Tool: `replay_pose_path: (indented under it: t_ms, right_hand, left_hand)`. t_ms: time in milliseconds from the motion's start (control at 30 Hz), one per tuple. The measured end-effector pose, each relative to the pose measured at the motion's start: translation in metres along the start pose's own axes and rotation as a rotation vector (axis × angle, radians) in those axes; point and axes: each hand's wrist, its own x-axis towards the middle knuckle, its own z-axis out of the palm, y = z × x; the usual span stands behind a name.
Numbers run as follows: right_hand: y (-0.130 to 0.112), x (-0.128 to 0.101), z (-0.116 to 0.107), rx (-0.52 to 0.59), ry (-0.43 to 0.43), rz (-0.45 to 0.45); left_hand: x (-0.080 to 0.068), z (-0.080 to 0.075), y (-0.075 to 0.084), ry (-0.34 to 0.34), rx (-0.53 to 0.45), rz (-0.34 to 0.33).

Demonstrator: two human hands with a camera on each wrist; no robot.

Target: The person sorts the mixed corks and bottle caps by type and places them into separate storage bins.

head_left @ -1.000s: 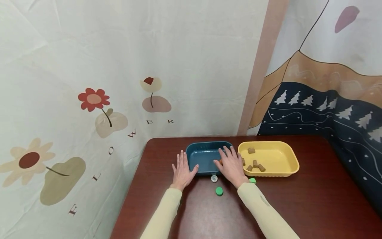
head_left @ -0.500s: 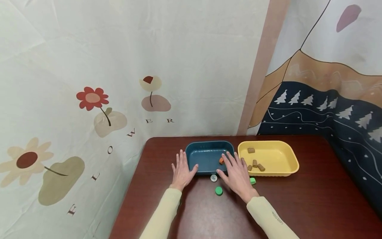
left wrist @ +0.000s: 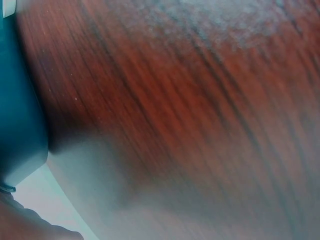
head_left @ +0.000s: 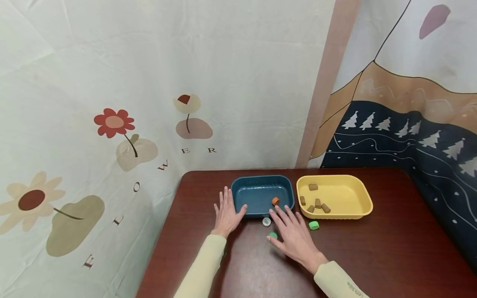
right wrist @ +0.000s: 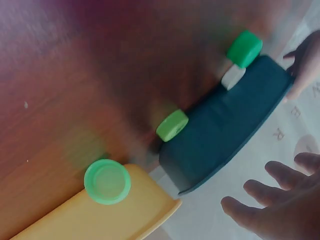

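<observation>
My left hand (head_left: pixel 226 216) rests at the left end of a dark blue tray (head_left: pixel 253 194), fingers straight along its side and thumb near the front corner. Inside that tray lies one orange bottle cap (head_left: pixel 275 201). My right hand (head_left: pixel 298 240) hovers over the table in front of the tray, fingers spread and holding nothing. A green bottle cap (head_left: pixel 273 235) peeks out by its thumb, and a white cap (head_left: pixel 266 222) sits at the tray's front wall. In the right wrist view a light green cap (right wrist: pixel 172 125) stands by the blue tray.
To the right stands a yellow tray (head_left: pixel 346 198) with several corks (head_left: pixel 325 208). Another green cap (head_left: pixel 314 225) lies before it. A patterned cloth wall (head_left: pixel 253 91) closes off the back of the brown table (head_left: pixel 402 244).
My right hand has drawn back from over the blue tray toward the front right. The orange cap in the tray now shows fully. The left hand has stayed put.
</observation>
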Motion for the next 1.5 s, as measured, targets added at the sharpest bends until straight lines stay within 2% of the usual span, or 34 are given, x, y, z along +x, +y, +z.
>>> replay_pose_path:
  t_ms: [167,400,567,900,1100,1500]
  right_hand:
    - [-0.009,-0.009,0.003,0.034,-0.068,-0.055]
    - [-0.014,-0.014,0.006,0.023,-0.270,-0.064]
    - [-0.013,-0.016,0.011,0.002,-0.326,-0.069]
    - [-0.017,-0.021,0.019,-0.071,-0.348,-0.040]
    - [-0.018,-0.022,0.020,-0.117,-0.341,-0.054]
    - [-0.013,-0.022,0.025,-0.187,-0.138,-0.143]
  left_hand:
    - [-0.001,-0.002,0.001,0.005,0.004,0.002]
    - [-0.002,-0.001,0.000,0.007,-0.002,0.002]
    - [-0.002,0.001,-0.001,0.004,0.002,-0.003]
    - [-0.003,-0.001,0.001,-0.005,-0.010,-0.005]
    - [-0.001,-0.001,0.002,-0.011,-0.020,-0.007]
    - [-0.002,-0.002,0.002,-0.006,-0.036,-0.007]
